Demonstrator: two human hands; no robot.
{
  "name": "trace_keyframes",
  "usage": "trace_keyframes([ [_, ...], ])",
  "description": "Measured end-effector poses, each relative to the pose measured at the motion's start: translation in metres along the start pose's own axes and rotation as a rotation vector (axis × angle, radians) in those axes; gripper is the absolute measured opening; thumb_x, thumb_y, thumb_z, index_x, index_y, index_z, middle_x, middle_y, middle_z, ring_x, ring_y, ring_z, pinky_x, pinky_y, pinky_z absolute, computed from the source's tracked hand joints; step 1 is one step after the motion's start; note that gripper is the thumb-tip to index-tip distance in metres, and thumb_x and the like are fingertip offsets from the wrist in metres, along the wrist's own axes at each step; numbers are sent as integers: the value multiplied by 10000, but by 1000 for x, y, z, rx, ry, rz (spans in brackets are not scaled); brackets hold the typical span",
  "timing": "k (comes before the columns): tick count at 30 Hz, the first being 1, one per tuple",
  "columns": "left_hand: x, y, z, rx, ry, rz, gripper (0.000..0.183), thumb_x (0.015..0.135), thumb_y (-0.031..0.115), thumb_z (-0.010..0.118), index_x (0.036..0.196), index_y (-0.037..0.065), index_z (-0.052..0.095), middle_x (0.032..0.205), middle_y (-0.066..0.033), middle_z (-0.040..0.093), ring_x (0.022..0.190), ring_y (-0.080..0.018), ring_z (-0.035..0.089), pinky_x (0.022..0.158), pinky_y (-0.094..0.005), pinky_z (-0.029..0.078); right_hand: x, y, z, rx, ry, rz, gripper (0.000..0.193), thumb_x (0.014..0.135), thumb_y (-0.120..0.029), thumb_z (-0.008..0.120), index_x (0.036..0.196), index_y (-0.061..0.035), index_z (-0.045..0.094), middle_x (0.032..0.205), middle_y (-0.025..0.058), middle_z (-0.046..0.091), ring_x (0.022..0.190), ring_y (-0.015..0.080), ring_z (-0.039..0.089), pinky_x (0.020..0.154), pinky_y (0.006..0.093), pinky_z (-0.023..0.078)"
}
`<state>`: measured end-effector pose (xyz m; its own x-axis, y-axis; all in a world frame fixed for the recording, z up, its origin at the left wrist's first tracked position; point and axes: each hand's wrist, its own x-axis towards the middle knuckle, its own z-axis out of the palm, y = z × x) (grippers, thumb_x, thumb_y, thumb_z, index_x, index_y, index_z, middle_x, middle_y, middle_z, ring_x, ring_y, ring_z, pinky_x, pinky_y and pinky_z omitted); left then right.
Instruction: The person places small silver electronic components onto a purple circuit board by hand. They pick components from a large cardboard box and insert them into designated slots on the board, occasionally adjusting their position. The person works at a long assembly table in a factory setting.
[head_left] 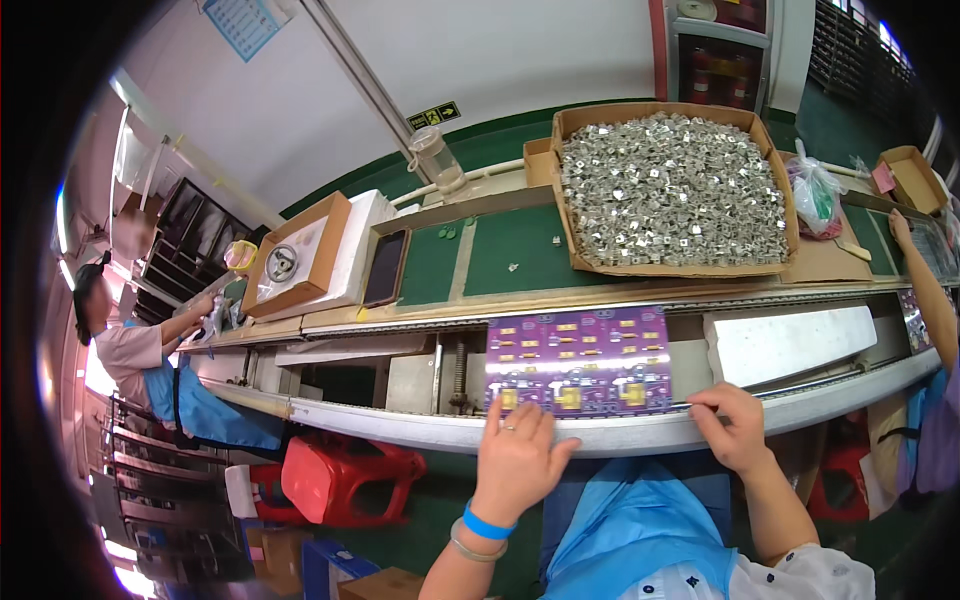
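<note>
A purple circuit board (577, 360) with rows of yellow parts lies across the rails of the conveyor in front of me. My left hand (520, 450) rests at its near left edge, fingers stretched and thumb apart, with the fingertips at the board's rim. It wears a ring, a blue band and a bangle. Just right of the board, my right hand (735, 425) is over the front rail (620, 435) with its fingers curled together. Whatever may be between those fingers is hidden.
Beyond the conveyor, a cardboard box (790, 225) heaped with small metal parts stands on the green bench (520, 250). A phone-like dark slab (386, 268), a shallow carton (325, 250) and a clear jug (437, 160) are farther left. White foam (790, 340) lies right. Co-workers sit either side; red stools (340, 480) stand below.
</note>
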<state>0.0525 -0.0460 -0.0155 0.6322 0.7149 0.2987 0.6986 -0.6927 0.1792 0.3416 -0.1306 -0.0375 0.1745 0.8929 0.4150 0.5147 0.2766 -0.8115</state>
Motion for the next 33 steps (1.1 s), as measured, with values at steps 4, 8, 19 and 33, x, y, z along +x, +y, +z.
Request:
trace_keyframes([
  [4,25,32,4,-81,-96,131,393,889,379,676,1080,36,709,1090,-138,715,1101,-302,652,1096,-556,376,18,5,-30,370,110,109,60,854,21,649,876,-4,699,765,91,671,631,171,607,565,296,463],
  [8,55,42,6,-268,-92,249,294,896,285,687,1079,57,713,1073,-118,718,1052,-286,666,1033,-508,439,29,10,-69,1345,37,72,96,865,40,617,835,-18,687,791,92,689,650,139,598,569,277,448],
  [19,230,61,41,-400,147,154,150,860,106,700,995,44,719,885,-134,665,815,-330,646,729,-407,515,157,73,-78,-461,108,-58,140,873,-158,693,978,-84,748,910,91,700,838,273,679,756,372,540],
  [33,288,70,99,-448,30,61,205,813,149,750,978,33,718,918,-141,713,825,-302,696,749,-398,550,178,93,-49,-402,264,-108,94,879,-152,657,908,-65,678,928,124,649,825,340,659,717,424,532],
])
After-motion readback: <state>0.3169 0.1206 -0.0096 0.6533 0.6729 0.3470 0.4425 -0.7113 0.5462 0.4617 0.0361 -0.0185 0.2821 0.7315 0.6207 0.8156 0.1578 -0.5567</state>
